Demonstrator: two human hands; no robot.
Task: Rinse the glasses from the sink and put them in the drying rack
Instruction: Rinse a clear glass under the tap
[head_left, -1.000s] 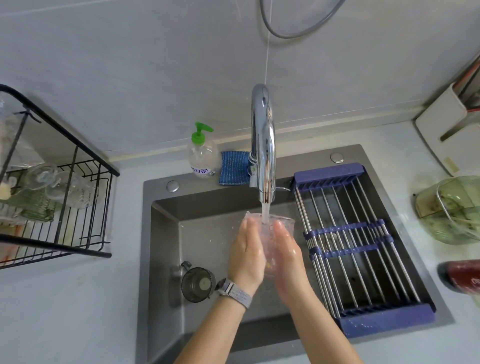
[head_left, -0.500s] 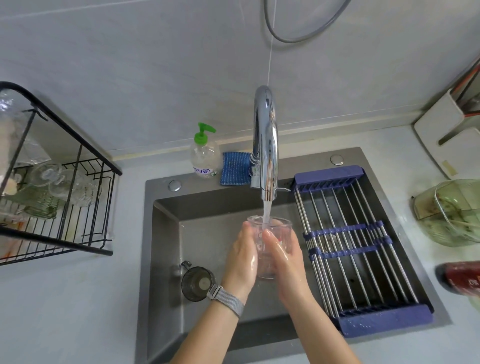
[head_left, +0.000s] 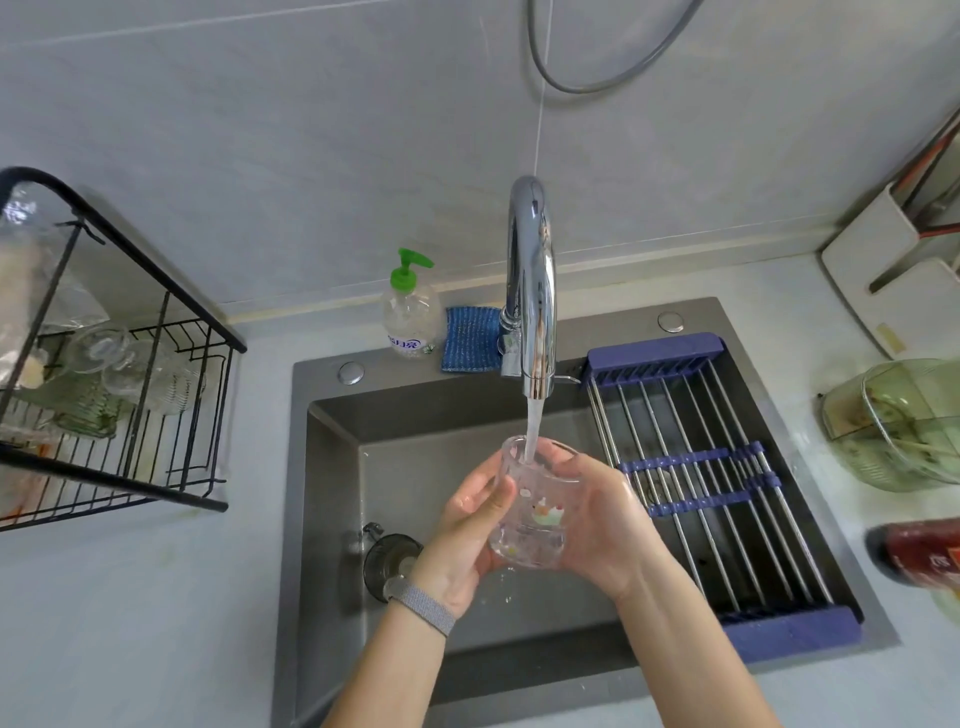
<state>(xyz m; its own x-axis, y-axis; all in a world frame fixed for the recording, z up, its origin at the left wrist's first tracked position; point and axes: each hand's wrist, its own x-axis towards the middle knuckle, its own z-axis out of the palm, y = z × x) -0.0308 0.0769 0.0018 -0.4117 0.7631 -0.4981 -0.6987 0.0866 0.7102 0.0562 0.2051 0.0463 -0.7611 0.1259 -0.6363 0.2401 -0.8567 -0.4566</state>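
A clear glass (head_left: 535, 512) with small coloured pictures on its side is upright under the chrome tap (head_left: 530, 280), and running water falls into its mouth. My left hand (head_left: 467, 525) holds it from the left, thumb on its wall. My right hand (head_left: 602, 519) grips it from the right. Both are above the grey sink (head_left: 332, 467). The black wire drying rack (head_left: 130, 415) stands on the counter at the left with several clear glasses (head_left: 135, 369) in it.
A blue roll-up rack (head_left: 717, 467) covers the sink's right part. A soap bottle (head_left: 410, 312) and blue cloth (head_left: 470, 340) sit behind the sink. A drain strainer (head_left: 387, 561) lies in the basin. A green bowl (head_left: 898, 421) and a red container (head_left: 919, 556) are at the right.
My hands have opened slightly around the glass, showing its decorated side. The glass stays under the running water.
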